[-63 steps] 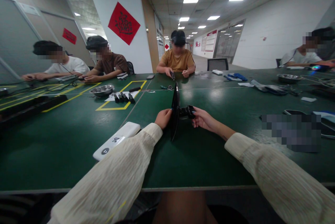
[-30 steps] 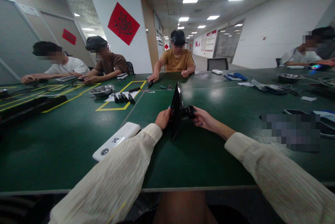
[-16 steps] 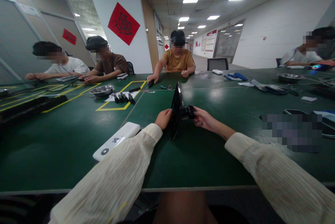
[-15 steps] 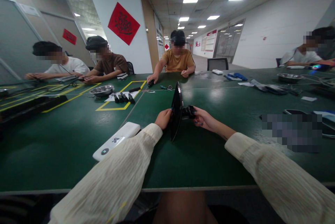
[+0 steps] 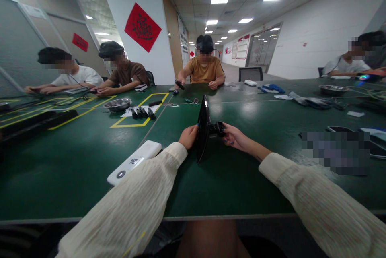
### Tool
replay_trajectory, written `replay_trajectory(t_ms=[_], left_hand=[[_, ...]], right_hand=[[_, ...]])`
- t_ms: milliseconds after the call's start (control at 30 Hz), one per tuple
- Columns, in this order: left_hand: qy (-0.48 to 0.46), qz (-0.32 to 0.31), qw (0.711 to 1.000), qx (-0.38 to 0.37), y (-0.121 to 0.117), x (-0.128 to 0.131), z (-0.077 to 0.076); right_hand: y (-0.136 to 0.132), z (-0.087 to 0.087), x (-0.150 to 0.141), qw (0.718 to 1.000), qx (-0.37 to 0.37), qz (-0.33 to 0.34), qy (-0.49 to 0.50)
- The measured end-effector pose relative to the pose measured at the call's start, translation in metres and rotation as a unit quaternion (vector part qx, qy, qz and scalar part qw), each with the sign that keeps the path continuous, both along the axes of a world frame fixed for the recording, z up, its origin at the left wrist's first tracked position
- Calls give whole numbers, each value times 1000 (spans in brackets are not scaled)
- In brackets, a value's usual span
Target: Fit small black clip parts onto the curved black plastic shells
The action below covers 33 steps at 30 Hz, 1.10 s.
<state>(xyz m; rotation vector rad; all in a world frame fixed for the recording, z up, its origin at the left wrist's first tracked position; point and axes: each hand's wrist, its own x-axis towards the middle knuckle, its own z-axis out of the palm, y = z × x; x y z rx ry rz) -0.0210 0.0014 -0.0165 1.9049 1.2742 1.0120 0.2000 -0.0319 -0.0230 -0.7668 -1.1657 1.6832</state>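
Note:
In front of me a thin black panel [image 5: 203, 129] stands on edge over the green table, seen nearly side-on. A black ribbed mount [image 5: 217, 129] juts out from its right face. My left hand [image 5: 189, 136] is closed on the panel's near left side, thumb against the surface. On the other side my right hand [image 5: 237, 137] pinches the ribbed mount between thumb and fingers. A white power bank [image 5: 135, 161] marked 26 lies beside my left forearm. Whether the panel's lower edge touches the table I cannot tell.
Several black clips [image 5: 143, 113] and a metal bowl [image 5: 117, 105] sit at the left by yellow tape. Across the table a co-worker [image 5: 205, 69] holds a black object. Dark items [image 5: 334, 153] lie at the right, with a grey cloth bundle [image 5: 310, 100] farther back.
The co-worker opposite has raised a black object off the table. Both my hands, the panel and the mount look unmoved.

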Motion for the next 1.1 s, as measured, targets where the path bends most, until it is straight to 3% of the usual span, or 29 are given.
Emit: replay_trajectory(t_ms=[467,1100], left_hand=[[-10,-12,1000,-10,-1,0,0],[88,-28,991,94,2,-1,-2]], right_hand=[[0,1,-1,1000,-1,-4,-4],[2,-3,1,1000,0,-7,7]])
